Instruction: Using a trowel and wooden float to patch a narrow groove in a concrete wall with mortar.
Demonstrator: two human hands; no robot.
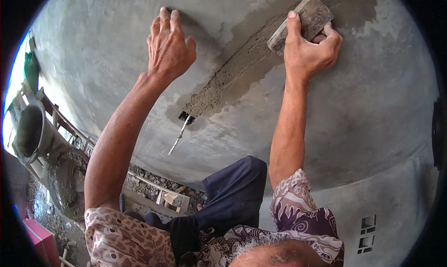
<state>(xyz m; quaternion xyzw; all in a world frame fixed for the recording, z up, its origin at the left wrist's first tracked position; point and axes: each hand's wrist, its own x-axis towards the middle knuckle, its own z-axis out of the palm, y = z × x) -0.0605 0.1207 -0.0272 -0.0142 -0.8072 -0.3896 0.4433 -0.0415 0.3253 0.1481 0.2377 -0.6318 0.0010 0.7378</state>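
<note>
A diagonal strip of wet mortar point(212, 92) runs up to the right across the grey plastered wall point(223, 148). My right hand point(311, 50) grips a worn, mortar-smeared plastering float point(305, 23), thumb on one edge and fingers curled round the other. The float lies over the strip's upper part, close to the wall. My left hand point(168, 50) is left of the strip, fingers stretched out near or against the wall, holding nothing. A thin pale conduit point(180, 136) sticks out of a small dark hole point(186, 118) at the strip's lower end.
At the left stands a bucket point(30, 130), with a mortar-covered container point(65, 178) beside it. Bamboo poles and rubble border the wall's foot. A wooden piece point(173, 201) lies near my bent knee point(242, 174). A pink-red box point(39, 239) sits lower left; vent openings point(367, 234) pierce the wall lower right.
</note>
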